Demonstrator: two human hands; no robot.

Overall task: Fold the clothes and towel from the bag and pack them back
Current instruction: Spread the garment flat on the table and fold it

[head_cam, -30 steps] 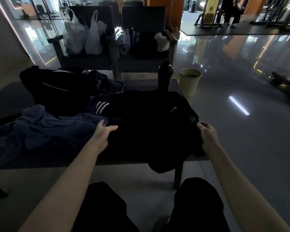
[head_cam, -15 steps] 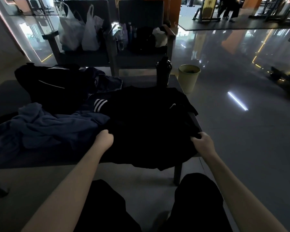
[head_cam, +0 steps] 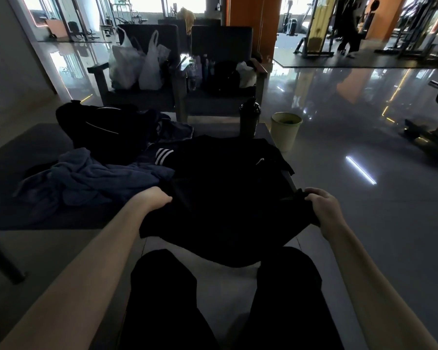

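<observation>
Nearest, above the person's knees, the hem of a black garment (head_cam: 225,193) hangs off the near edge of the low table (head_cam: 23,147), and both hands are on it. The left hand (head_cam: 157,200) has its fingers curled down into the cloth at the garment's left side, beside the towel. The right hand (head_cam: 323,208) is clenched round a bunched fold at the garment's right side, just off the table's near right corner. The rest of the garment lies spread over the right half of the table, a small pale logo showing on it. This looks like the squaring-up stage of folding that piece. The next move probably calls for an even pull from both grips to take out the slack, then laying the hem flat before the first fold. A rumpled blue towel (head_cam: 86,180) lies unfolded left of it, touching a dark piece with white stripes (head_cam: 164,155). Behind those, toward the far left, sits the black bag (head_cam: 94,130), with nothing visibly packed. A dark bottle (head_cam: 249,117) stands at the far right edge.
</observation>
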